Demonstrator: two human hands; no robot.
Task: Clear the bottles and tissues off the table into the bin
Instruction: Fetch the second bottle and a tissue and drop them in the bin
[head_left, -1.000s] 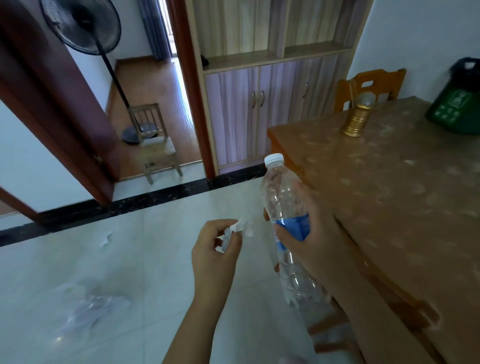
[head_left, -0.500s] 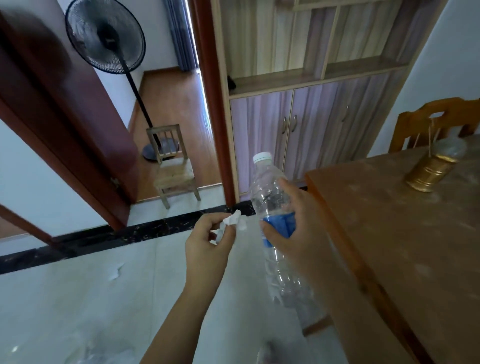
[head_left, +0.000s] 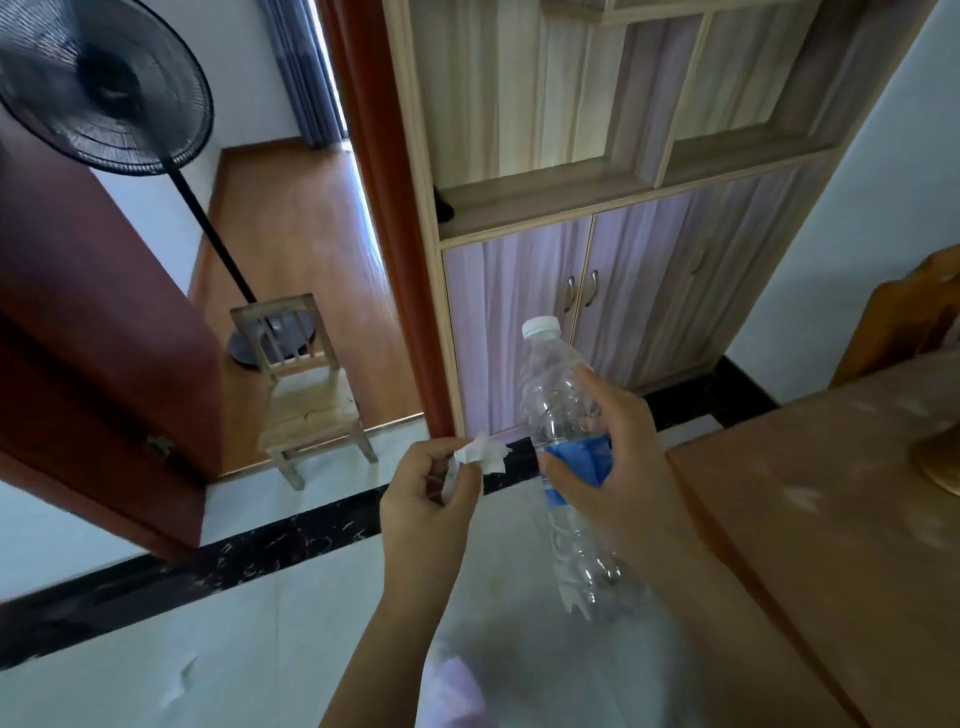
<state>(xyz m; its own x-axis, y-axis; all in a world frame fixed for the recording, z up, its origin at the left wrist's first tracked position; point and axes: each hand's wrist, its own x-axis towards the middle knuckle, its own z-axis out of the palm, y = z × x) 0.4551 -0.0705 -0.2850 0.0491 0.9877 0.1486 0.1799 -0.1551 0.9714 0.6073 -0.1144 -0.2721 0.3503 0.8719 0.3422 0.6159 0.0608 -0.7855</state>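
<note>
My right hand (head_left: 615, 467) grips a clear plastic bottle (head_left: 550, 395) with a white cap and a blue label, held upright but leaning slightly, left of the table's corner. My left hand (head_left: 426, 512) pinches a small crumpled white tissue (head_left: 480, 457) between thumb and fingers, just left of the bottle. The brown wooden table (head_left: 810, 519) fills the right side of the view. No bin is in view.
A small wooden chair (head_left: 306, 395) stands in the doorway ahead, with a black standing fan (head_left: 104, 83) behind it. A wooden cabinet (head_left: 597, 291) is straight ahead. A dark red door (head_left: 98, 322) hangs open at left. Scraps of paper (head_left: 182, 680) lie on the tiled floor.
The view has swung left and up, away from the table; the gold lamp and green object have left the frame. Both hands keep their hold on the tissue and bottle.
</note>
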